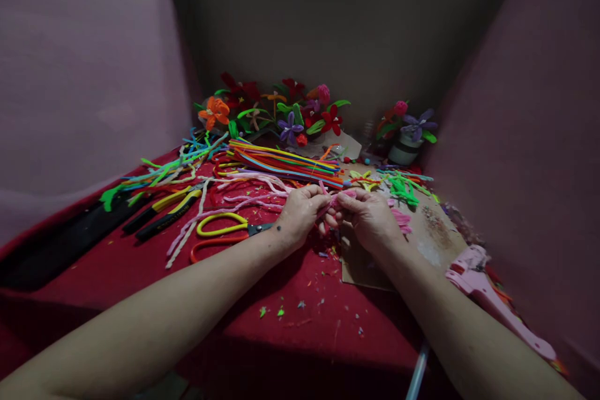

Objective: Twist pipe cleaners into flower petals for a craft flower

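Observation:
Both hands meet above the middle of the red-covered table. My left hand (302,215) is closed, its thumb and fingers pinching a pink pipe cleaner (335,201). The fingers of my right hand (368,215) pinch the same pink piece from the other side. Its bent shape is partly hidden by my fingertips. Just left of my left wrist lie scissors (222,225) with one yellow and one red handle loop. More pink pipe cleaner pieces (400,219) rest on the cardboard beyond my right hand.
Pliers (171,209) and loose pipe cleaners lie at left. Behind my hands is a bundle of coloured pipe cleaners (285,162), with pipe cleaner flowers (290,128) at the back. A pink glue gun (497,300) lies at right. Cardboard (368,269) and small scraps cover part of the red cloth.

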The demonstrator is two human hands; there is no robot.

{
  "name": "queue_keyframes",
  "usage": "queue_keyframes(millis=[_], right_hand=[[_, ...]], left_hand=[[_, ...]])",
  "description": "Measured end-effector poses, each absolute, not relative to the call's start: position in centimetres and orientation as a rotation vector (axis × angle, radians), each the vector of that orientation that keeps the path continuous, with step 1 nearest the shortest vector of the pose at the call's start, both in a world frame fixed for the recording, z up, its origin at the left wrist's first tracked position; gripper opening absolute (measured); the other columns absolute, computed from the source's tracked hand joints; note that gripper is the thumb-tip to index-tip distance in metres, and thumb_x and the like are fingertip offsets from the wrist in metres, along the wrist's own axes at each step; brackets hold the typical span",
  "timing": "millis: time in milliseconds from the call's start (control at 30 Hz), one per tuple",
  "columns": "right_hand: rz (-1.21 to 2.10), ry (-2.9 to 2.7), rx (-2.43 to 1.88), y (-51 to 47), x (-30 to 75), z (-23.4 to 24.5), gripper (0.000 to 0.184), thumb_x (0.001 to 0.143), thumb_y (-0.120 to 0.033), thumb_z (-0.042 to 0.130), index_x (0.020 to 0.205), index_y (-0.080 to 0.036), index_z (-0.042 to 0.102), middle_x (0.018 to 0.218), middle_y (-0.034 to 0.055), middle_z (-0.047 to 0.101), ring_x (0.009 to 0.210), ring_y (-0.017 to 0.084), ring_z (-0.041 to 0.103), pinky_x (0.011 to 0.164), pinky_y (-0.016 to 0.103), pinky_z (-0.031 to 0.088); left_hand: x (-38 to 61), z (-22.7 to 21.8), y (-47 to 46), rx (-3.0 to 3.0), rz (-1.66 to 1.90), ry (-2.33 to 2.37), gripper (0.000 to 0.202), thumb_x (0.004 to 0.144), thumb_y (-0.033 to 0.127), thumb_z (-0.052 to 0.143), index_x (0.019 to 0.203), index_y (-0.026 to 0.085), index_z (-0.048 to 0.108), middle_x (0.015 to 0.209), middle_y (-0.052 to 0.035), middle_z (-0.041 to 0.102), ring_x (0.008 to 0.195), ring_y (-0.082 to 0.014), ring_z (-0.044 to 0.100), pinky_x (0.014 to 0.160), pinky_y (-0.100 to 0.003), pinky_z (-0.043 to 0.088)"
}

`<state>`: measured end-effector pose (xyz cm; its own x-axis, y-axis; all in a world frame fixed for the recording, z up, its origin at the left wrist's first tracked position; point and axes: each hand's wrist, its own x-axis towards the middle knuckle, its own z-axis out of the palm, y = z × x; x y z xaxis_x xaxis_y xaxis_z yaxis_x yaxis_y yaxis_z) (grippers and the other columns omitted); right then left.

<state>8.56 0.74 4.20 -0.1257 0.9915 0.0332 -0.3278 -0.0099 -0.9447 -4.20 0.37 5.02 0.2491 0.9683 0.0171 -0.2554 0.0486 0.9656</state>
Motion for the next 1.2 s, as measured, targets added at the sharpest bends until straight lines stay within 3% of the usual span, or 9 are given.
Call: queue_keyframes(millis=[300,500,600,733,867,1200], right_hand=[[1.389,-1.049,-0.949,0.8,8.9,4.3,0.018,0.057,-0.026,0.075,0.059,-0.013,0.063,0.052,0.0009,0.061,0.042,0.010,0.053,0.042,0.021,0.042],[1.444,-1.034,-0.924,0.9,8.8,4.3,0.021,0.061,-0.033,0.072,0.059,-0.014,0.063,0.050,0.0009,0.060,0.041,0.009,0.052,0.042,0.021,0.040],[1.420,-1.069,-0.914,1.0,8.8,4.2,0.025,0.067,-0.038,0.067,0.060,-0.014,0.062,0.050,0.0007,0.059,0.040,0.009,0.050,0.043,0.021,0.040],[1.208,-1.186,-0.977,0.5,8.8,4.5,0.024,0.069,-0.037,0.066,0.060,-0.015,0.062,0.048,-0.0010,0.057,0.041,0.009,0.049,0.042,0.021,0.038],[1.066,-1.271,-1.026,0.0,8.7,5.1,0.025,0.072,-0.035,0.063,0.056,-0.016,0.060,0.045,-0.0017,0.055,0.040,0.008,0.046,0.039,0.020,0.034],[1.302,-1.164,-0.894,1.0,8.9,4.5,0.041,0.075,-0.052,0.056,0.058,-0.015,0.060,0.049,0.0022,0.058,0.043,0.010,0.050,0.045,0.023,0.040]], left_hand=[[-5.1,5.0,0.9,1.206,0.956,0.761,0.016,0.072,0.028,0.061,0.075,0.014,0.055,0.052,0.0018,0.058,0.037,-0.0093,0.052,0.034,-0.019,0.039],[-5.3,5.0,1.2,1.191,0.931,0.823,0.014,0.071,0.021,0.063,0.079,0.013,0.055,0.057,0.0009,0.061,0.038,-0.0074,0.052,0.033,-0.016,0.038],[-5.2,4.9,1.2,1.186,0.954,0.852,0.012,0.071,0.020,0.062,0.076,0.013,0.054,0.057,0.0001,0.062,0.037,-0.0068,0.051,0.033,-0.016,0.037],[-5.1,4.9,1.3,1.143,0.887,0.909,0.010,0.072,0.014,0.056,0.064,0.012,0.052,0.041,0.0028,0.051,0.029,-0.0060,0.042,0.029,-0.016,0.033],[-5.3,5.2,1.4,1.054,0.795,0.843,0.011,0.070,0.010,0.054,0.061,0.014,0.049,0.038,0.0038,0.046,0.027,-0.0061,0.039,0.028,-0.017,0.032],[-5.2,4.7,1.1,1.112,0.928,0.852,0.014,0.073,0.015,0.055,0.060,0.013,0.054,0.041,0.0016,0.050,0.031,-0.0072,0.043,0.031,-0.018,0.035]])
